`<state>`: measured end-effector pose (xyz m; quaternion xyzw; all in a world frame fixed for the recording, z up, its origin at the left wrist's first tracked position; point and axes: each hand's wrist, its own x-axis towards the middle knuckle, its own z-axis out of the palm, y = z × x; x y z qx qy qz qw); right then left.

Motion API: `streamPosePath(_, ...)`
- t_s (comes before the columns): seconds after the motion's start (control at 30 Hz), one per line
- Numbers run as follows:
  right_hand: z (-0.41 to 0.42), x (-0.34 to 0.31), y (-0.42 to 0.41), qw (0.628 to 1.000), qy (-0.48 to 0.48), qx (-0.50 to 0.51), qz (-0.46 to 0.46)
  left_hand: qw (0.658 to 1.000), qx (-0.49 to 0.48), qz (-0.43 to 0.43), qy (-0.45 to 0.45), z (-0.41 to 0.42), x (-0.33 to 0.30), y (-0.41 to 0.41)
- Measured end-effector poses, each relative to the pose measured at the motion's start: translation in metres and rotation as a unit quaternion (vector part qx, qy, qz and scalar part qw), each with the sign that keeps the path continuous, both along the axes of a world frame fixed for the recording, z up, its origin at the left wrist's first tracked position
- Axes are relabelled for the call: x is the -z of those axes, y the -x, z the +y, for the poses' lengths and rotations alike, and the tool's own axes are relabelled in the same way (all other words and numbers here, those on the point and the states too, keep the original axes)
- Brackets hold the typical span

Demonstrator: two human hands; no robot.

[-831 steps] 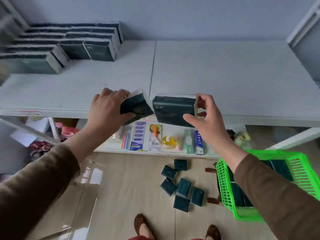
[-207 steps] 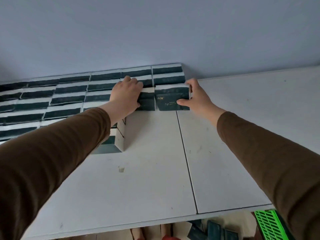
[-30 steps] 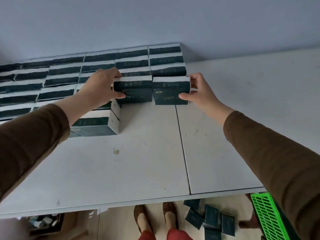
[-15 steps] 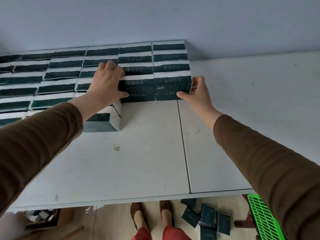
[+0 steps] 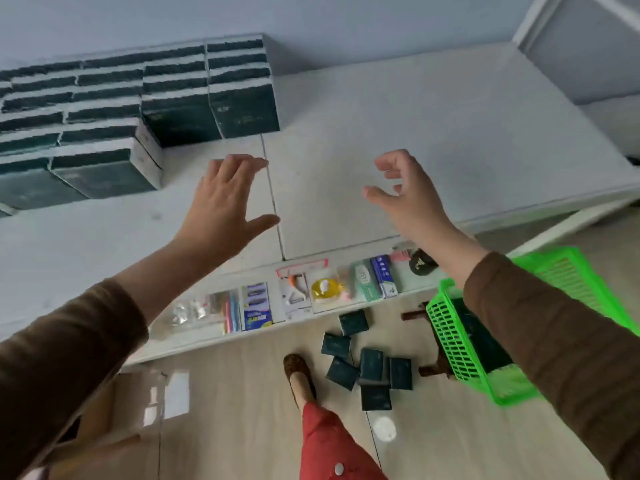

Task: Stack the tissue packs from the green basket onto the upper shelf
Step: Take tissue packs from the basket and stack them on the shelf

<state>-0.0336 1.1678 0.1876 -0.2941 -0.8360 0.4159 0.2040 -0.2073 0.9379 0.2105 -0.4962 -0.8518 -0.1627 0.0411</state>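
Observation:
Dark green tissue packs with white edges stand in stepped rows at the back left of the white upper shelf. The two front packs of the rightmost columns stand side by side. My left hand hovers above the shelf's front half with fingers spread, holding nothing. My right hand hangs beside it, fingers loosely curled, empty. The green basket stands on the floor at the lower right, with dark packs inside, partly hidden by my right sleeve.
Several loose tissue packs lie on the wooden floor by my foot. A lower shelf carries small packaged goods. A brown stool's legs show beside the basket. A small white disc lies on the floor.
Both hands have let go of the two front packs and pulled back toward the shelf's front edge. The view has tilted down, showing the floor and basket.

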Motion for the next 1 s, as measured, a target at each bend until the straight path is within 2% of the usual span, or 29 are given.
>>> streamPosePath(0.23, 0.041, 0.035, -0.2, 0.99, -0.013, 0.059, -0.126, 0.994, 0.104, -0.039, -0.006, 0.055, 0.047, -0.163)
streamPosePath(0.37, 0.095, 0.069, -0.292, 0.973, -0.003, 0.079, -0.215, 0.986, 0.141, -0.075, 0.048, 0.1, 0.088, -0.239)
streamPosePath(0.53, 0.177, 0.136, -0.386, 0.942, 0.046, 0.156, -0.293, 0.969, 0.175, -0.122, 0.127, 0.186, 0.152, -0.326)
streamPosePath(0.67, 0.239, 0.202, -0.443, 0.914, 0.076, 0.185, -0.353, 0.953, 0.191, -0.144, 0.186, 0.266, 0.215, -0.38)
streamPosePath(0.77, 0.277, 0.246, -0.47, 0.89, 0.084, 0.168, -0.415, 0.943, 0.191, -0.15, 0.227, 0.324, 0.263, -0.407)
streamPosePath(1.0, 0.327, 0.337, -0.475, 0.857, 0.048, 0.136, -0.494, 0.925, 0.223, -0.086, 0.297, 0.467, 0.358, -0.428)
